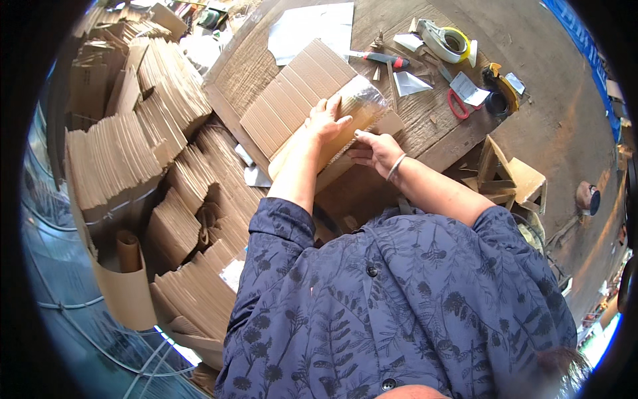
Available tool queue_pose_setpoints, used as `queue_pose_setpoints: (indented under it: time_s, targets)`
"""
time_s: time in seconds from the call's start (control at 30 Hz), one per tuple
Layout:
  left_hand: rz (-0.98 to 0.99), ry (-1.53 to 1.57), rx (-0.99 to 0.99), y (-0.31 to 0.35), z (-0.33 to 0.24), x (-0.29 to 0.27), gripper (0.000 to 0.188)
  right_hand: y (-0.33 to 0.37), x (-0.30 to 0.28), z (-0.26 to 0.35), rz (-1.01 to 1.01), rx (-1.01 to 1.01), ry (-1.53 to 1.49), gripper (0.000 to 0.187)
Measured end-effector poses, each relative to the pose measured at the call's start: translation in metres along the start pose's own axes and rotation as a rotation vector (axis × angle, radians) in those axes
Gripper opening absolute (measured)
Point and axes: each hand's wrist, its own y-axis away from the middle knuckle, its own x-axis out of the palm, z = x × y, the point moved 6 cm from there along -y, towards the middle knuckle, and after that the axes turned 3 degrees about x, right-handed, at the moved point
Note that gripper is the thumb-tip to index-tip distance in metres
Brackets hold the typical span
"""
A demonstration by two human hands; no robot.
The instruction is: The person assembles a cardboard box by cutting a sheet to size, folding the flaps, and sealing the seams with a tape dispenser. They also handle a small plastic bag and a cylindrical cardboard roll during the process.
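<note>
A creased brown cardboard sheet (289, 96) lies tilted on the wooden table in front of me. Along its right side sits a flat, shiny piece (367, 106), tan and silvery, that looks covered in clear film or tape. My left hand (323, 121) rests on top where the two meet, its fingers spread and pressing down. At the near right edge is my right hand (377, 151), thumb on the upper side and fingers lower, pinching the edge of the shiny piece. The undersides of both pieces are hidden.
On the table lie a white paper sheet (312, 30), a red-and-black-handled tool (389, 60), red-handled scissors (457, 105), a tape roll (446, 41) and a yellow tape dispenser (503, 86). Stacked cardboard (119, 159) fills the left; folded cardboard pieces (525, 179) sit at the right.
</note>
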Motion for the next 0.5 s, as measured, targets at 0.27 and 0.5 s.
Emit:
queue_pose_setpoints:
  time_s: [0.27, 0.5]
  targets:
    - [0.242, 0.618, 0.289, 0.030, -0.029, -0.037, 0.102, -0.033, 0.005, 0.024, 0.059, 0.135, 0.024, 0.034]
    - [-0.014, -0.104, 0.056, 0.039, -0.029, -0.020, 0.086, -0.039, -0.022, 0.023, 0.160, 0.152, 0.598, 0.054]
